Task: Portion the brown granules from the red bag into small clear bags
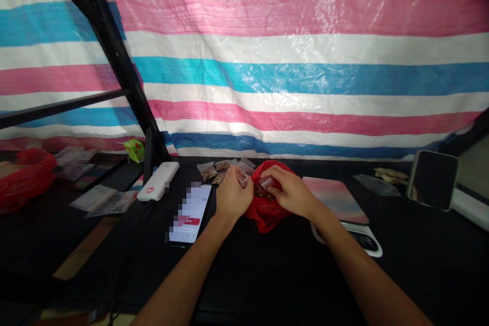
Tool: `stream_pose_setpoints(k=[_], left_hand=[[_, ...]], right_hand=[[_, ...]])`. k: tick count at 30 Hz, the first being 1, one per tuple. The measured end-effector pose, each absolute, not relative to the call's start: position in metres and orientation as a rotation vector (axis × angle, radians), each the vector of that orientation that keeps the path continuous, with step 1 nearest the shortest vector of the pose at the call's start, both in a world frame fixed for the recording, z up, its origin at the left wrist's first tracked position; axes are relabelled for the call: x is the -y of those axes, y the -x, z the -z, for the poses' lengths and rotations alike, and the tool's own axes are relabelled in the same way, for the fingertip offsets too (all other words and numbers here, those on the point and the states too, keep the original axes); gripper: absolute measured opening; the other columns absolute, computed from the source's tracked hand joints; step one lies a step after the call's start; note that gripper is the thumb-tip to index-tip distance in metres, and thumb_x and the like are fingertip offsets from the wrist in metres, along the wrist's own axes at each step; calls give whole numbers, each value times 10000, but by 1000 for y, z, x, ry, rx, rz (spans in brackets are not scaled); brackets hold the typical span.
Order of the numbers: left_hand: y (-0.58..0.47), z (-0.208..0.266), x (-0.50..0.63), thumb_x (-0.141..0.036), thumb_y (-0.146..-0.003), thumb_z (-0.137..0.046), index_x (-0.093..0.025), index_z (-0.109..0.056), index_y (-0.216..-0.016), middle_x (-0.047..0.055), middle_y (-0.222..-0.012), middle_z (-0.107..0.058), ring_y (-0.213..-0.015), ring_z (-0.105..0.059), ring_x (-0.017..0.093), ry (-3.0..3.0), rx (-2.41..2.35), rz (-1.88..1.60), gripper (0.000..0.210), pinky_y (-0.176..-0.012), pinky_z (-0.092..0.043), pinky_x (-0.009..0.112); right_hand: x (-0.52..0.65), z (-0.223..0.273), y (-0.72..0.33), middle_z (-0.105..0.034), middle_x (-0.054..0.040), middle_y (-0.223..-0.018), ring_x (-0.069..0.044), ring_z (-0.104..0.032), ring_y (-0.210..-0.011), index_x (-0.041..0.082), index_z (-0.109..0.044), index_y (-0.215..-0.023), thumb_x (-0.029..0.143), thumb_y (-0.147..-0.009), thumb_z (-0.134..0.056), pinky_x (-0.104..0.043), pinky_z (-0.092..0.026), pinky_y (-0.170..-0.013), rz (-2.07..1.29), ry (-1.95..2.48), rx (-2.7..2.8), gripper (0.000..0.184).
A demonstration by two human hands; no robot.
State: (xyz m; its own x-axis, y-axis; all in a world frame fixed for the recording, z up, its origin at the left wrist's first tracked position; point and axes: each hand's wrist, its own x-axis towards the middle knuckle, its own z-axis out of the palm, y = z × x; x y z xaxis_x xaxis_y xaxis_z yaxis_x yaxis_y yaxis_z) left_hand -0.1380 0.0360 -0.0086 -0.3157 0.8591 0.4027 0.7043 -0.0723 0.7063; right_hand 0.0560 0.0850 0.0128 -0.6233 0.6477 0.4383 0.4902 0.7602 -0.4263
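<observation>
Two hands of ours meet over a black table (275, 275). Behind it hangs a big shiny sheet (305, 76) with pink, white and blue stripes. A black post (110, 56) leans on our left.

The red bag (267, 221) sits open in the middle of the table, with small brown bits (261, 192) inside. Our left hand (234, 193) pinches a small see-through bag (242, 178) just beside it. Our right hand (288, 188) is at the mouth of the red bag, fingers bent. Something see-through (266, 182) is by its fingertips, but we can't tell if they grip it.

Some little filled bags (208, 170) lie behind our left hand, which hides part of them. Blurry squares cover some of the lit phone (196, 214) nearby. Our right arm hides some of the white thing (376, 249) under the pink case (336, 198). Far left, another red bag (28, 183) is cut off by the edge. We can't make out what the brown bits are.
</observation>
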Motion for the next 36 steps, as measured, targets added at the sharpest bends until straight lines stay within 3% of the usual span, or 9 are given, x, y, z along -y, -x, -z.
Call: stream_pose_setpoints(k=[4,12,23,36], left_hand=[[136,18,-41,-277,-844,-698,-233,-552,-937,42,-871,-686,-773,-644,223,-1704,-1748,-1255,179,-689,-399,309],[135,24,-54,-85,-711,-638,-190,-601,-897,-10,-797,-687,-702,-633,147,-1159,-1317,-1438,217,-663,-467,247],[134,16,-51,-175,-641,-667,-180,-624,-749,-34,-665,-630,-590,-562,122,-893,-1082,-1447,116,-594,-440,225],[135,20,-54,-211,-753,-598,-181,-594,-749,-24,-631,-589,-539,-539,134,-975,-1194,-1389,31,-546,-415,243]], right_hand=[[-89,-5,-58,-697,-42,-1054,-227,-651,-1020,238,-666,-1022,10,-783,-623,-372,-480,-945,-353,947,2457,334],[-89,5,-56,-719,0,-978,-179,-645,-819,253,-617,-1055,202,-860,-717,-289,-421,-714,-487,1091,2412,225],[-86,5,-51,-758,23,-947,-183,-688,-820,269,-615,-1056,196,-859,-720,-284,-397,-710,-518,1241,2320,234],[-83,3,-47,-733,9,-843,-195,-665,-735,254,-597,-957,237,-860,-736,-292,-376,-658,-496,1253,2257,170]])
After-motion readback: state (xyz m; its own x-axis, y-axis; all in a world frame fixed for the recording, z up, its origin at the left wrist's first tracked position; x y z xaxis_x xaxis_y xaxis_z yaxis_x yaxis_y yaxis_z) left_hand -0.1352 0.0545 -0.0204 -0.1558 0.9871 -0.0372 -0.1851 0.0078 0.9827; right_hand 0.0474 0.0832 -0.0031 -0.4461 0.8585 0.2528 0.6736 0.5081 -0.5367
